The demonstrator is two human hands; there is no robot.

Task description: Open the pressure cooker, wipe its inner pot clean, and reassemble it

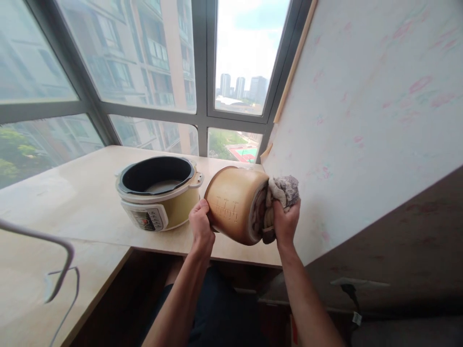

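A tan inner pot (233, 202) is held on its side above the wooden counter edge, its mouth turned to the right. My left hand (201, 224) grips the pot's bottom rim, fingers closed on it. My right hand (285, 219) is closed on a crumpled grey-and-white cloth (284, 190), which is pressed against the pot's mouth. To the left stands a cream-coloured electric cooker body (159, 193) with a dark open cavity and a control panel facing me.
The wooden counter (83, 202) runs along large windows (144, 72) and turns toward me at the left. A pale wall panel (361, 120) rises close on the right. A thin grey bar (54, 241) crosses the lower left. My legs show below.
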